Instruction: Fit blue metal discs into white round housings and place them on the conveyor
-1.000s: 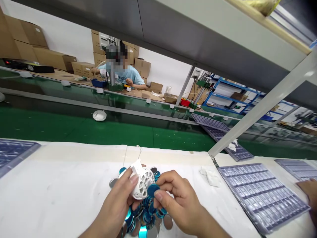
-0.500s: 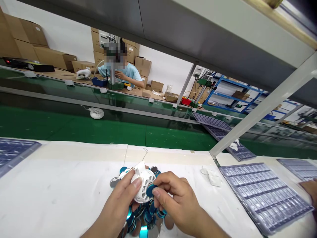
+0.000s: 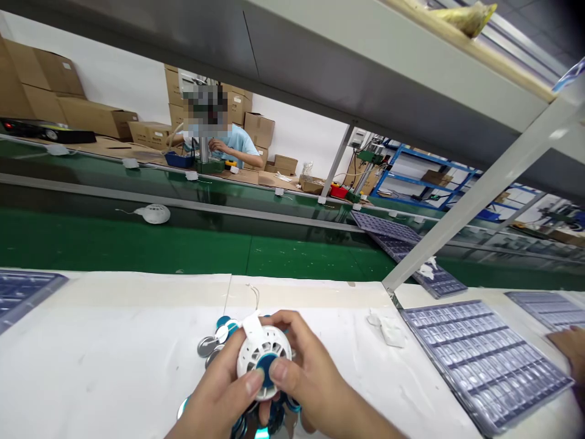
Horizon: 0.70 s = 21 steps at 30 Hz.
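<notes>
Between both hands is a round white slotted housing point(image 3: 245, 360) with a tab and a thin wire loop at its top. A blue disc point(image 3: 265, 369) lies against the middle of its face. My left hand point(image 3: 223, 381) grips the housing's left side, its thumb at the disc's lower left edge. Fingers of my right hand point(image 3: 308, 372) wrap round the right side, and its thumb presses on the disc. Beneath and left of the hands lies a pile of blue and silver discs point(image 3: 276, 417), partly hidden by them.
Another white housing point(image 3: 156, 213) sits on the green conveyor point(image 3: 210, 250). Clear-topped trays point(image 3: 487, 363) stand right of a slanted white post point(image 3: 470, 195). A small white packet point(image 3: 392, 333) lies nearer. Across the belt, a person in light blue point(image 3: 237, 143) works; another hand point(image 3: 571, 347) shows far right.
The blue disc has moved from the housing's right edge onto its middle. My right hand has closed round the housing, which now faces me more. The conveyor's white housing has shifted left.
</notes>
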Motion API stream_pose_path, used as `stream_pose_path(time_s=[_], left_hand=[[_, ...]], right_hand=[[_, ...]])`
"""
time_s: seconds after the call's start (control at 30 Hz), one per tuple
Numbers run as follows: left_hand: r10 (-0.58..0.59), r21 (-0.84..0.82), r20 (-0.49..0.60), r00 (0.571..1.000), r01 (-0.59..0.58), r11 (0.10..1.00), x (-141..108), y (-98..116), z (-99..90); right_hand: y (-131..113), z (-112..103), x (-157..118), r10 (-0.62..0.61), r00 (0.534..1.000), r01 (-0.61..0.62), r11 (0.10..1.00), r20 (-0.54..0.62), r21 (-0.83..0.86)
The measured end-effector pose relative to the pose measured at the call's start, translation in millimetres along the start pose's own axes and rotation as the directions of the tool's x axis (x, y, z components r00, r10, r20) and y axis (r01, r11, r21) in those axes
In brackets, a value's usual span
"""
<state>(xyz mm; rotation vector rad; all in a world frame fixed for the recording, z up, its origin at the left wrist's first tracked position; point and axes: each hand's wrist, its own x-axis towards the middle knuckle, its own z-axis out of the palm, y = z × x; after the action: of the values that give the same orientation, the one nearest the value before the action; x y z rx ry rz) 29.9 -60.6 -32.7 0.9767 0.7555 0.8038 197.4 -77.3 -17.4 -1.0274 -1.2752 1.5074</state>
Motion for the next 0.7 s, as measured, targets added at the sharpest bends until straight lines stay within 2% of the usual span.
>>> stream_pose_path(time_s=[0.07,0.1,0.23,0.37,0.43,0.57,0.7], left_hand=[[-0.028,-0.032,0.007,1.000,0.028,0.999,-3,-1,1.2],[-0.033,-0.043,0.003,0.999,0.033,0.999,-5,-1,2.2],[-0.025,-0.052,-0.017,1.000,0.024,0.998,-10,-2,6.8],[0.015,0.023,-0.036,0.999,-0.015,1.000,-12,0,9.1],[0.027,0.061,-0.041,0.999,-0.024,0.998,-12,1,8.3],[0.010,0.057,-0.041,0.999,-0.008,0.998,-12,4,6.2],[-0.012,-0.071,-0.002,1.000,0.012,0.997,-9,7,10.0]], right_hand=[[6,7,-1,-0.005,0.993,-0.011,0.990,0.116,0.139],[8,10,-2,-0.017,0.991,-0.009,0.981,0.132,0.195],[22,22,-2,-0.095,0.994,0.076,0.946,0.046,0.316],[31,29,1,-0.225,0.973,0.229,0.923,-0.051,0.309],[31,32,2,-0.247,0.966,0.258,0.908,-0.076,0.331],[22,30,-1,-0.199,0.980,0.187,0.908,-0.006,0.375],[14,24,-5,-0.078,0.994,0.051,0.949,0.076,0.311]])
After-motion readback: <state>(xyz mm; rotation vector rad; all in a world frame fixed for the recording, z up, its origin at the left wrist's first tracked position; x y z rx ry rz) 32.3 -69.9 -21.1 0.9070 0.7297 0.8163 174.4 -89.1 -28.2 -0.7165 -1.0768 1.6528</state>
